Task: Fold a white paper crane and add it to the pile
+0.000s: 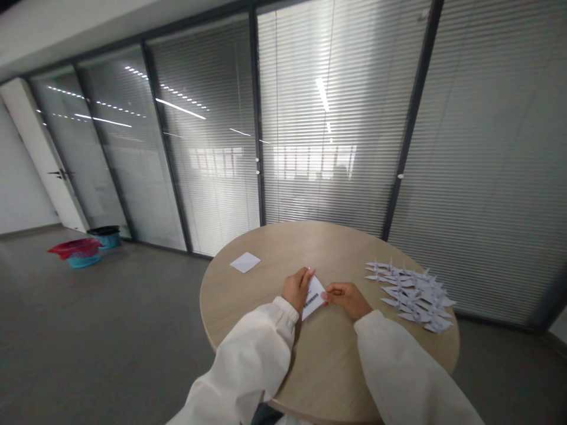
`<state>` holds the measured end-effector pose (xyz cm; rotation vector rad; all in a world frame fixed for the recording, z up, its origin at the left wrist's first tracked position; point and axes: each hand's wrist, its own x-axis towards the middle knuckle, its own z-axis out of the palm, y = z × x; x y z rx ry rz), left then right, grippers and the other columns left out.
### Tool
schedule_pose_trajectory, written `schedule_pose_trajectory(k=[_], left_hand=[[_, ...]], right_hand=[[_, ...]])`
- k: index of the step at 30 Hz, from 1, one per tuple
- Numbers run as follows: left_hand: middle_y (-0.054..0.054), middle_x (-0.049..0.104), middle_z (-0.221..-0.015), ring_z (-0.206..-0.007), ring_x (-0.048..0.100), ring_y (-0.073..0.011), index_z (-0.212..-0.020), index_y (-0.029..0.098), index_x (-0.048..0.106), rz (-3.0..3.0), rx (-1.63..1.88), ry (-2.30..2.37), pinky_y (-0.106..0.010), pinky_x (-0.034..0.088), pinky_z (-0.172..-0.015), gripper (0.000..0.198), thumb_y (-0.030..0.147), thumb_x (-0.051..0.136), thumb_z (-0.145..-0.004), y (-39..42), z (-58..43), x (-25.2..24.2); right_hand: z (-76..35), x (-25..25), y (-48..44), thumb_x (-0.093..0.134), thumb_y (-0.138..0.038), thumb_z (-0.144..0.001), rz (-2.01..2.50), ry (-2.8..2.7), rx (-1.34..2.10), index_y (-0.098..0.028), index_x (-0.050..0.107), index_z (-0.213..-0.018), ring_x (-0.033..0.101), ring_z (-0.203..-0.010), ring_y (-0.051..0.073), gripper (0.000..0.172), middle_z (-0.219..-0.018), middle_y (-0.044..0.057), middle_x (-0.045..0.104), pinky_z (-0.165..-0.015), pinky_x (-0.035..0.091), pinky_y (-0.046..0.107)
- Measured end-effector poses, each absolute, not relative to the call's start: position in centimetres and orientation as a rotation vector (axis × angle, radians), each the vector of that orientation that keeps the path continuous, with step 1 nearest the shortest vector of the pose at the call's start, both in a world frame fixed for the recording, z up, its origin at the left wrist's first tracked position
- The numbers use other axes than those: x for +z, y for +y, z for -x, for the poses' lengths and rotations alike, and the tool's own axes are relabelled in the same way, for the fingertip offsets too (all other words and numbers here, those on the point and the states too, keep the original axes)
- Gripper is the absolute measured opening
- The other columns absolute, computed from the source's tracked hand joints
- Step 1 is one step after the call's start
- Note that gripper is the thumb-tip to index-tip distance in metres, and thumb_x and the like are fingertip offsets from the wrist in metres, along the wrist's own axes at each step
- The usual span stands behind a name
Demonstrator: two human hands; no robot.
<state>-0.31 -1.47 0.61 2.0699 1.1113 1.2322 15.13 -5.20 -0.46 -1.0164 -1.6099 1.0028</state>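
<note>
Two white sleeves point(248, 348), nearest. Left hand point(297, 289): pinching a folded paper point(313, 298), printed, by its upper edge; right hand point(349, 300): pinching its right corner — seemingly to hold the folds aligned. Desk point(248, 301): round, wood-grained, beneath it. Paper cranes point(416, 298): massed at right — probably to spare working space. Paper square point(245, 262): flat, far left. Beyond: grey floor point(133, 330), blind-covered glass partition point(487, 177).

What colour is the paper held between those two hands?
The paper is white with some dark printing; the head view shows it.
</note>
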Motion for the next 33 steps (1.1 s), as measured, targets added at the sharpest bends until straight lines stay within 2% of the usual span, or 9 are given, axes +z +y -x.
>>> schedule_pose_trajectory(k=[10, 21, 33], left_hand=[[0.005, 0.030, -0.045, -0.045, 0.030, -0.0068, -0.050, 0.016, 0.035, -2.071, 1.337, 1.132, -0.020, 0.022, -0.046, 0.040, 0.045, 0.031, -0.078, -1.70, 0.42, 0.92], [0.005, 0.021, -0.044, -0.043, 0.022, -0.0051, -0.045, 0.015, 0.026, -2.028, 1.438, 1.243, -0.021, 0.015, -0.043, 0.045, 0.047, 0.033, -0.076, -1.00, 0.51, 0.22], [0.006, 0.031, -0.046, -0.046, 0.029, -0.0059, -0.051, 0.013, 0.042, -2.108, 1.167, 1.082, -0.019, 0.021, -0.044, 0.044, 0.050, 0.034, -0.074, -0.79, 0.27, 0.12]], right_hand=[[-15.23, -0.92, -5.02, 0.060, -0.039, -0.064, 0.993, -1.639, 1.022, -0.014, 0.063, -0.068, 0.058, -0.061, 0.015, 0.025, -0.065, 0.002, 0.065, -0.059, 0.042, 0.023], [-15.25, -1.17, -4.78, 0.062, -0.042, -0.062, 1.014, -1.706, 1.107, -0.013, 0.063, -0.070, 0.059, -0.064, 0.017, 0.030, -0.067, 0.004, 0.065, -0.061, 0.043, 0.026], [-15.70, -0.59, -4.80, 0.059, -0.046, -0.062, 1.062, -1.477, 0.842, -0.015, 0.063, -0.072, 0.060, -0.067, 0.020, 0.033, -0.069, 0.005, 0.066, -0.064, 0.044, 0.029]])
